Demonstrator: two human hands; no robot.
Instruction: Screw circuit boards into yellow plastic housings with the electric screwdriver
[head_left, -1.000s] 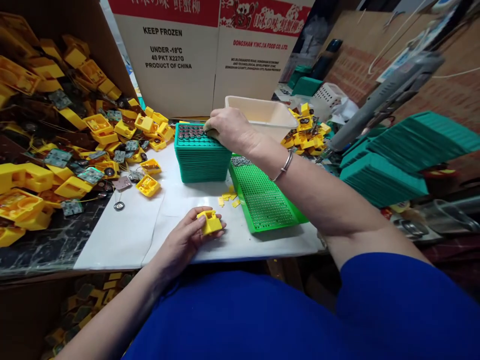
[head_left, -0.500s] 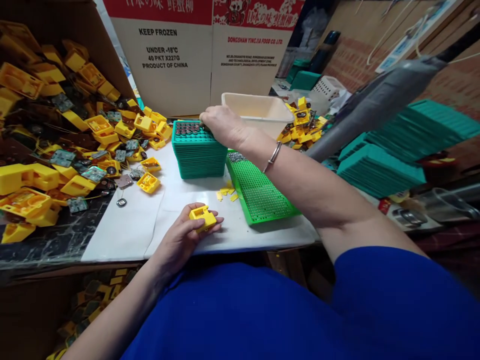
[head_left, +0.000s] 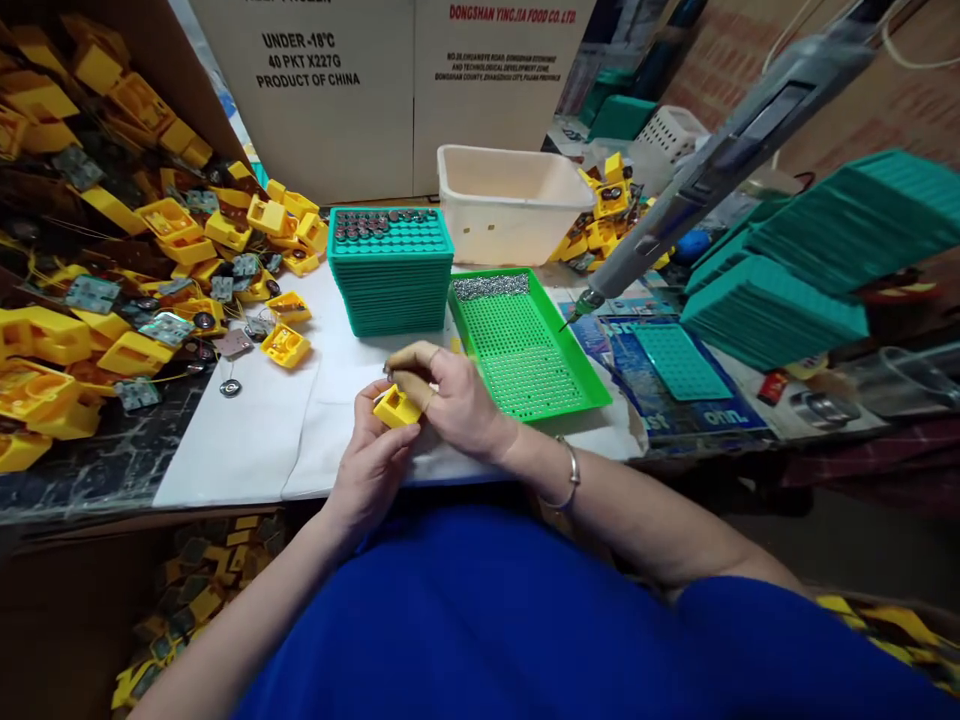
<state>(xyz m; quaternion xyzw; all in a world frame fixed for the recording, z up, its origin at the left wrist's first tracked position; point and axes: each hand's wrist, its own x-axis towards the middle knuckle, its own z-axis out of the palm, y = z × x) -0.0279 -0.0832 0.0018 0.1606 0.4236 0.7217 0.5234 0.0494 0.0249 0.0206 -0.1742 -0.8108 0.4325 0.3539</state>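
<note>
My left hand (head_left: 375, 450) grips a small yellow plastic housing (head_left: 397, 407) above the white work surface. Over it, my right hand (head_left: 457, 400) is closed in a pinch, with a small dark metallic piece, apparently a button cell (head_left: 388, 371), at the fingertips. The fingers partly hide the housing. Behind the hands stands a stack of teal trays (head_left: 391, 290); its top tray carries rows of small round cells (head_left: 360, 226). To the right lies a green perforated tray (head_left: 525, 345) with many tiny screws (head_left: 491, 287) heaped at its far end.
A grey electric screwdriver (head_left: 660, 220) hangs with its bit over the green tray. Yellow housings with circuit boards (head_left: 169, 328) are heaped at left. A cream bin (head_left: 510, 215) stands behind, more teal trays (head_left: 780, 310) at right. A large carton (head_left: 345, 130) closes off the back.
My right hand has come back from the top teal tray to the yellow housing, with a small dark piece in its fingers. My left hand still holds the housing. The view has shifted.
</note>
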